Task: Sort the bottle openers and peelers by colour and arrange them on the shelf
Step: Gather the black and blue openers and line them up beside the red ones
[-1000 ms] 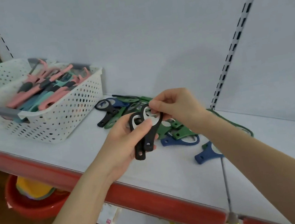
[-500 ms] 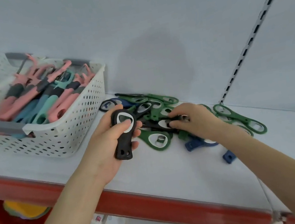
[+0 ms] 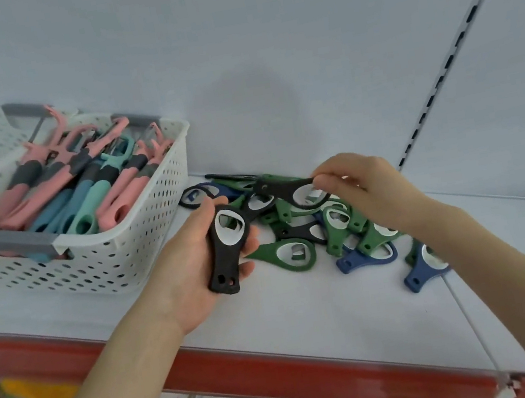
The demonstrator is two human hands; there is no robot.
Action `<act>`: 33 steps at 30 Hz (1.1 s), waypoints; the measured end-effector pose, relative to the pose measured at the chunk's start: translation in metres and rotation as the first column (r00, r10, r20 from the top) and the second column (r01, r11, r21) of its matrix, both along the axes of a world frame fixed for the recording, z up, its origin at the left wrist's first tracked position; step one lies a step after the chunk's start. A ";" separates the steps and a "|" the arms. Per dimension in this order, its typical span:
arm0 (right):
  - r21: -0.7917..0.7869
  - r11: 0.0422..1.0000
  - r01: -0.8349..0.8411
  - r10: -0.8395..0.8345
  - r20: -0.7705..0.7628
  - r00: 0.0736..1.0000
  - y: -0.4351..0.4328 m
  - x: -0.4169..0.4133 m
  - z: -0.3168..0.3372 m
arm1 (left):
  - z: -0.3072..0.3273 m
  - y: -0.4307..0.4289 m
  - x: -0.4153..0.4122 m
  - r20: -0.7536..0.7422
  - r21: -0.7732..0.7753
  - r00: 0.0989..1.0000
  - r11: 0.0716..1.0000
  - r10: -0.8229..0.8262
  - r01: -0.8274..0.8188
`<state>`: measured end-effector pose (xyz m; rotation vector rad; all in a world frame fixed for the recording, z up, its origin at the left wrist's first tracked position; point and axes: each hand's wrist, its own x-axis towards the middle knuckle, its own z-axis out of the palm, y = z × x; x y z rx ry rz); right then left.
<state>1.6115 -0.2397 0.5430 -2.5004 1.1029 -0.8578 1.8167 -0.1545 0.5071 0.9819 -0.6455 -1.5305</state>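
Black, stiff and likely light, one bottle opener (image 3: 225, 257) is gripped round its narrow handle by the left hand (image 3: 190, 273), while the right hand (image 3: 368, 195) pinches another black opener (image 3: 282, 190) by its ring above the mixed pile (image 3: 298, 255) on the shelf (image 3: 308, 312)

Just the one cam here, a wide-angle worn on the head. It looks forward and down onto the shelf (image 3: 307, 309) from close in. Back panel (image 3: 229, 48) fills 12 o'clock, white basket (image 3: 98, 261) sits at 9 o'clock, red front edge (image 3: 284, 379) runs across 6 o'clock.
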 end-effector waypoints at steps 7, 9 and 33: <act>0.071 0.958 -0.277 0.274 0.040 0.961 0.012 0.043 -0.005 | 0.006 0.010 0.000 -0.077 0.002 0.969 0.972 -0.234 0.235; 0.146 0.967 -0.207 0.201 0.052 0.978 0.007 0.051 -0.007 | 0.004 0.013 0.000 -0.076 -0.008 0.976 0.979 -0.202 0.202; 0.624 0.764 -0.166 -0.012 0.271 0.962 0.005 0.066 0.009 | -0.004 0.010 -0.002 -0.095 0.028 0.994 0.998 -0.052 0.055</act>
